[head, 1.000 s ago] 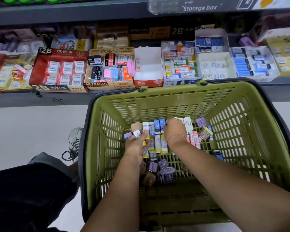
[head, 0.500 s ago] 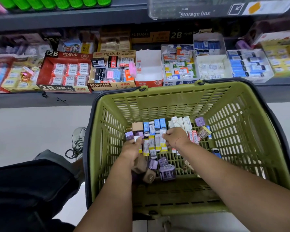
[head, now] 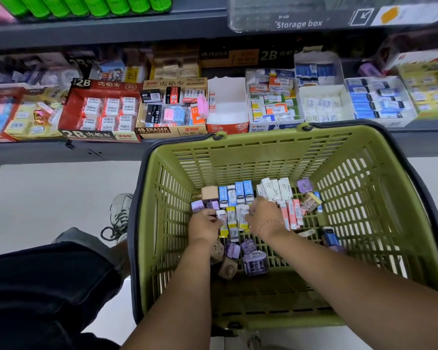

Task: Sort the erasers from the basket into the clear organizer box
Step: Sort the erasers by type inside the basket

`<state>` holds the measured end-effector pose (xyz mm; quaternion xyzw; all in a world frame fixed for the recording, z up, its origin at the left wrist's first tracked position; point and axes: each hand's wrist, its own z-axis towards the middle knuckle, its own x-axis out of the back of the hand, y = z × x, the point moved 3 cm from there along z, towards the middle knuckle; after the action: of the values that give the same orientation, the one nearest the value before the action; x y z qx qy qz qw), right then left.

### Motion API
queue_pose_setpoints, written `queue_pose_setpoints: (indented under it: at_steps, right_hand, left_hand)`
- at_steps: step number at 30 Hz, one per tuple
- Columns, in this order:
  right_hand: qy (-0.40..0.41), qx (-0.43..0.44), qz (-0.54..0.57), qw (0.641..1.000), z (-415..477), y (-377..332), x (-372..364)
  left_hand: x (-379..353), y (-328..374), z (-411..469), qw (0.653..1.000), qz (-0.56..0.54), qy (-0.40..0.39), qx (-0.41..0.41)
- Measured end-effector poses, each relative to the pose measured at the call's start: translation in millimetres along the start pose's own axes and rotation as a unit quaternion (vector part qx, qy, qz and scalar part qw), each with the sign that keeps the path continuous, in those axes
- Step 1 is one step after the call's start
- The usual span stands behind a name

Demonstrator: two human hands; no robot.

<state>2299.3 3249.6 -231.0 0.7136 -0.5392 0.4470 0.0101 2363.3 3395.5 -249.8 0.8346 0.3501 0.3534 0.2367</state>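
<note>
In the green basket [head: 238,160], on the floor below a stocked shelf [head: 111,150]: loose erasers [head: 240,195] heaped toward the far wall. Left hand [head: 204,224] has fingers curled round white-sleeved erasers. Right hand [head: 263,214], just beside it, pinches erasers in the same heap. Clear storage box [head: 288,11] sits on the upper shelf.

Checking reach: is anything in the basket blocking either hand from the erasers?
Nothing visible does. The left hand and right hand are both down among the erasers on the basket floor, fingers curled on them.
</note>
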Motion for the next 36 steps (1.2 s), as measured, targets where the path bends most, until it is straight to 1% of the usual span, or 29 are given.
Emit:
queue_pose_setpoints:
  at_steps: [2, 5, 8, 10, 13, 19, 21, 24, 27, 30, 33, 36]
  right_hand:
    - [-0.037, 0.048, -0.023, 0.998, -3, -4, -6]
    - [-0.099, 0.118, -0.075, 0.985, -6, -13, -13]
    - [-0.13, 0.139, -0.143, 0.971, -2, -19, -17]
    - [-0.137, 0.139, -0.169, 0.966, 1, -21, -19]
    - [-0.115, 0.137, -0.16, 0.971, 5, -23, -17]
    - [-0.014, 0.139, -0.088, 0.986, 10, -25, -5]
    - [-0.004, 0.139, -0.083, 0.987, 11, -24, -4]
    - [-0.017, 0.154, -0.118, 0.981, 10, -20, -5]
    - [-0.057, 0.173, -0.139, 0.973, 6, -17, -4]
    - [-0.108, 0.169, -0.137, 0.97, -2, -12, 2]
    - [-0.174, 0.138, -0.09, 0.971, -15, 3, 8]
    - [-0.233, 0.136, -0.117, 0.956, -30, 22, 7]
  left_hand:
    - [-1, 1, 1, 0.999, 0.034, 0.008, -0.009]
    - [-2, 1, 2, 0.998, 0.067, 0.005, -0.016]
    - [-4, 1, 0, 0.997, 0.078, -0.003, -0.018]
    - [-5, 0, -1, 0.997, 0.077, -0.004, -0.021]
    - [-5, -2, 0, 0.997, 0.07, -0.006, -0.018]
    - [-6, -5, 5, 0.999, 0.052, 0.004, -0.011]
    - [-7, -6, 6, 0.999, 0.051, 0.002, -0.011]
    - [-5, -7, 6, 0.997, 0.073, 0.007, -0.01]
    - [-3, -8, 7, 0.995, 0.101, 0.011, -0.011]
    - [-2, -8, 9, 0.994, 0.111, 0.007, -0.011]
    - [-3, -7, 11, 0.997, 0.081, 0.013, -0.011]
    - [-4, -5, 11, 0.998, 0.052, 0.021, -0.019]
